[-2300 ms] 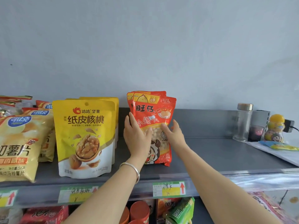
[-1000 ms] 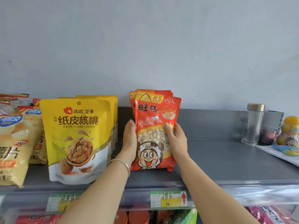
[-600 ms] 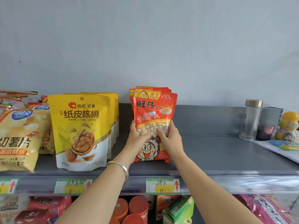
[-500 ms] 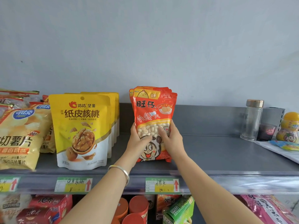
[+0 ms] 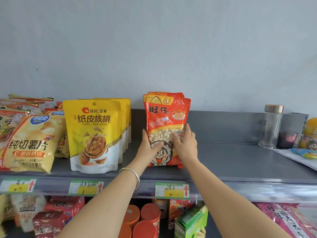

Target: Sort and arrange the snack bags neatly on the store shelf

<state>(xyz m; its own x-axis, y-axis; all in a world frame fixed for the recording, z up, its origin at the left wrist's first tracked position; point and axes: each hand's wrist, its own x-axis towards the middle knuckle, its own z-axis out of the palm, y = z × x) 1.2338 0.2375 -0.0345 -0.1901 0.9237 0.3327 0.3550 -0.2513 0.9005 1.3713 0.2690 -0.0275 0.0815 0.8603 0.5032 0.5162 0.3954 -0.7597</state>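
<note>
A stack of red snack bags (image 5: 167,114) with a cartoon face stands upright on the grey top shelf (image 5: 231,162), near its middle. My left hand (image 5: 148,150) grips the stack's left edge, thumb laid across the front. My right hand (image 5: 186,146) holds the right edge the same way, thumb on the clear window. To the left stands a row of yellow walnut bags (image 5: 93,134), a hand's width from the red stack. Further left lie yellow potato chip bags (image 5: 29,143), leaning and uneven.
A clear bottle (image 5: 271,126), a small dark cup (image 5: 287,139) and a yellow figure jar (image 5: 310,134) stand at the shelf's far right. Price labels (image 5: 171,189) line the front rail. Orange-lidded cans (image 5: 145,220) and a green box (image 5: 190,222) sit below.
My hands went from flat against the stack's sides to holding it with thumbs across the front. The red stack stands straighter and has barely moved in the last half second.
</note>
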